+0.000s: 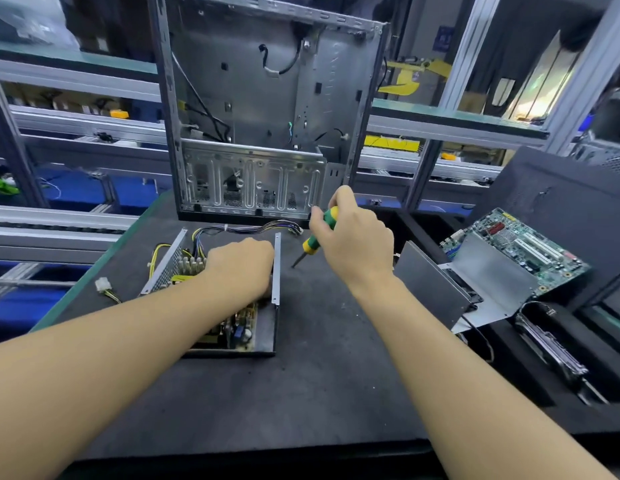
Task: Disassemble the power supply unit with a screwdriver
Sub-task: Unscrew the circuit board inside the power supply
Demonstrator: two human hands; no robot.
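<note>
Green-and-yellow banded screwdriver (312, 242) handle! Silver power supply unit (276, 268), perforated mesh wall, yellow, black and blue wires (253, 228). Green motherboard (519, 244), dark grey mat (301, 393).

— What sort of place is this?

— A workshop for taking computers apart, set up like a factory line.

— What tells you?

— A gutted computer case (253, 98) stands on a black mat (301, 393). An opened power supply (239, 327) lies in front of it with its circuit board bare, and a screwdriver (313, 242) is held just beside it. A loose motherboard (530, 244) leans at the right.

— And the factory part?

— Aluminium racks (464, 53) run behind the bench. They carry shelves (457, 116) of small parts, with blue bins (79, 192) below and a long metal rail (59, 216) at the left.
</note>
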